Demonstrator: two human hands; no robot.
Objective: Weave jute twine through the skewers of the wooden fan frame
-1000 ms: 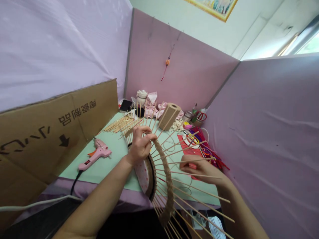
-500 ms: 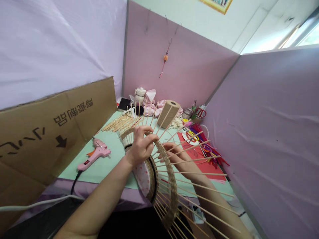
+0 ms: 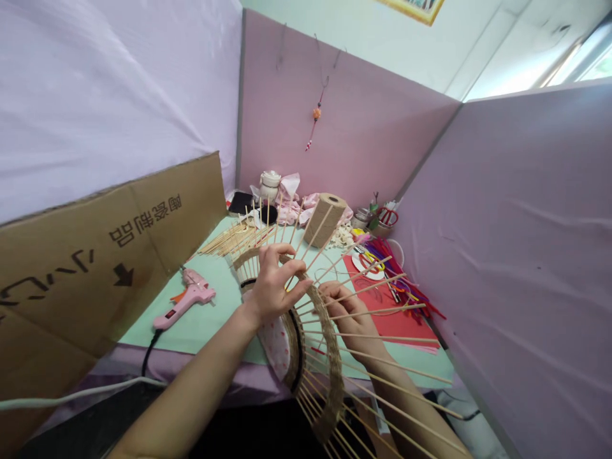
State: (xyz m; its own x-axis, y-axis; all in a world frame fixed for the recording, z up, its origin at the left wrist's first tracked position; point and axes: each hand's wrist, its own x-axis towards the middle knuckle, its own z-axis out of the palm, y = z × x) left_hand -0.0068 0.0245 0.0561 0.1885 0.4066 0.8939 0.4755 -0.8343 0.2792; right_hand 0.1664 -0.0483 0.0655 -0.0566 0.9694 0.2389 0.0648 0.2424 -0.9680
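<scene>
A round frame of thin wooden sticks with a woven brown band (image 3: 331,357) tilts over the table's front edge, its sticks fanning out to the right. My left hand (image 3: 277,280) grips the top of the band, fingers bent over it and thumb pressed on its near side. Just right of it, my right hand (image 3: 347,309) is among the sticks at the band's outer side, its fingers curled together; what they pinch is too small to make out. Below my left hand shows a white base with red dots (image 3: 276,347), edged by a brown and black rim.
A pink glue gun (image 3: 186,298) lies left, before a cardboard panel (image 3: 95,255). Behind are loose sticks (image 3: 229,241), a brown roll (image 3: 325,220) and a white jar (image 3: 270,185). Red sheets (image 3: 382,306), scissors (image 3: 371,260) and coloured pipe cleaners (image 3: 406,287) lie right.
My right hand has moved from inside the band to its outer side, and its fingers have curled in. My left thumb has shifted right along the band. The view has shifted slightly.
</scene>
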